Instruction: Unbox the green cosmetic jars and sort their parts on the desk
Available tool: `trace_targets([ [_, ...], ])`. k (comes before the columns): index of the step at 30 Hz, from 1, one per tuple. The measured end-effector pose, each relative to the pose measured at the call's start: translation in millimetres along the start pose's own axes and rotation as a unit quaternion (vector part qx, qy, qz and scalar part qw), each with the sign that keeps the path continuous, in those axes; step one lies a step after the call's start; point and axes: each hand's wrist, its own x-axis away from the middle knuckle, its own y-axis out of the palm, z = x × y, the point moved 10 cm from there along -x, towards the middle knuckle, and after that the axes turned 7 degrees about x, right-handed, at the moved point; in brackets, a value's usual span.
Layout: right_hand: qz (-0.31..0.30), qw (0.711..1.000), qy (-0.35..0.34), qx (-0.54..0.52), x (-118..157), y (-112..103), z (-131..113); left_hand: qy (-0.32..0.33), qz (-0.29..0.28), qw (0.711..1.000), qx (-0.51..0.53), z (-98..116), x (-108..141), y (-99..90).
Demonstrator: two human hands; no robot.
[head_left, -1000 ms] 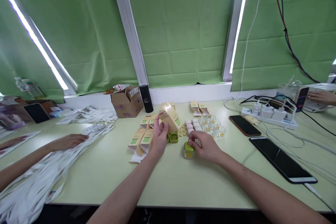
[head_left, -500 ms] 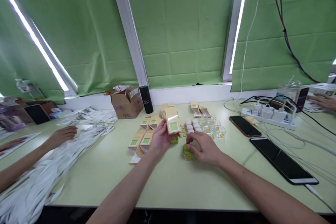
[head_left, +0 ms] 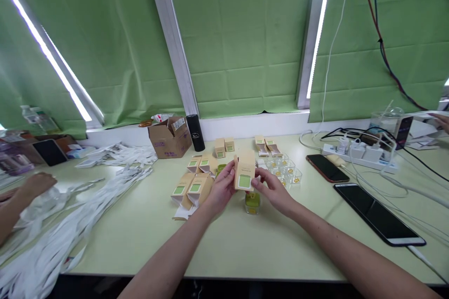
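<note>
Between both hands a small tan box [head_left: 245, 170] with a green square on its front is held above the table. My left hand [head_left: 223, 185] grips its left side, and my right hand [head_left: 272, 188] has its fingers on the right edge. Just below the box stands a clear container with a green top [head_left: 252, 202]. Several tan boxes with green squares [head_left: 199, 188] lie left of my left hand. Clear cups with yellow centres [head_left: 285, 168] sit behind my right hand, and two small boxes [head_left: 224, 146] stand farther back.
White straps [head_left: 101, 205] cover the left side, with another person's hand [head_left: 37, 185] on them. A cardboard box [head_left: 170, 138] and black cylinder [head_left: 195, 133] stand behind. Two phones [head_left: 379, 214] [head_left: 327, 168] and a power strip [head_left: 359, 156] with cables lie right.
My right hand has left the green-topped container and now touches the tan box. My left hand has moved slightly right with the box. The other person's hand at left has moved farther left.
</note>
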Motion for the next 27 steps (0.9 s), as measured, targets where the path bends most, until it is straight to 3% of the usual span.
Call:
trace_targets([
  [4, -0.014, 0.998, 0.028, -0.061, -1.9, 0.8, 5.8, 0.030, 0.009, 0.998, -0.050, 5.2, -0.5, 3.0],
  [8, 0.016, 0.990, 0.056, -0.127, -5.5, -6.0, 13.4, 0.093, -0.017, 0.988, -0.124, 17.4, 1.5, 9.7],
  [15, 0.058, 0.982, 0.083, -0.160, -7.9, -8.5, 25.8, 0.184, -0.069, 0.938, -0.286, 21.2, 9.7, 26.0],
  [27, 0.043, 0.981, 0.095, -0.162, -7.0, -0.1, 31.4, 0.164, -0.074, 0.950, -0.257, 19.3, 9.5, 27.6],
])
